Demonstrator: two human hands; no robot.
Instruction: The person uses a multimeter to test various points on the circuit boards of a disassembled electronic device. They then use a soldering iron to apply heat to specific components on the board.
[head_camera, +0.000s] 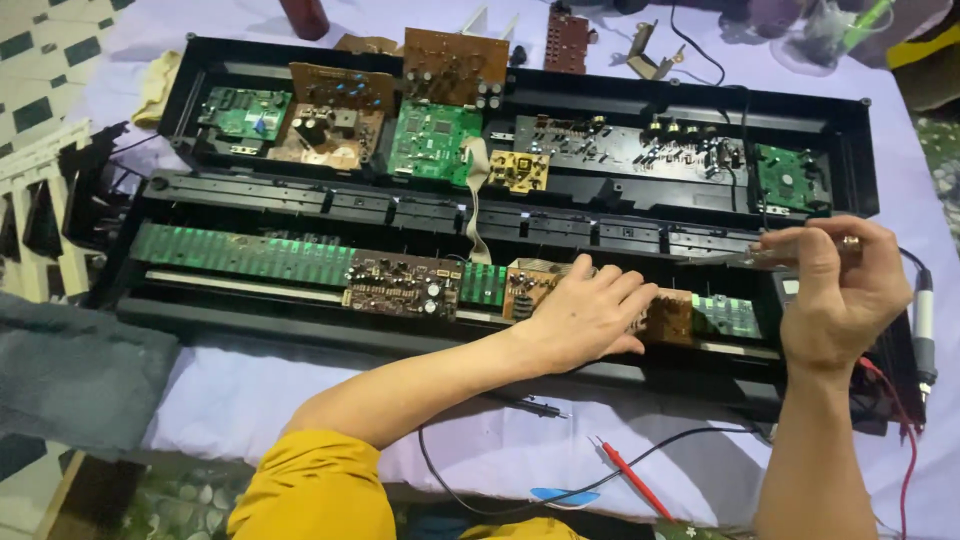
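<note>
From the head camera, our left hand (590, 312) presses flat, fingers released, on a brown circuit board (530, 285) near the open black keyboard chassis's (520, 90) front edge, while our right hand (840, 290) pinches thin metal tweezers (745, 258), best kept steady and level.

Your left hand (590, 312) lies flat on a brown circuit board (530, 287) at frame centre, inside the opened black keyboard case (840, 120). Your right hand (840, 290), right of centre, pinches a thin metal tool (740, 258). Red probe (630, 478) lies lower centre on the white cloth (250, 390).
</note>
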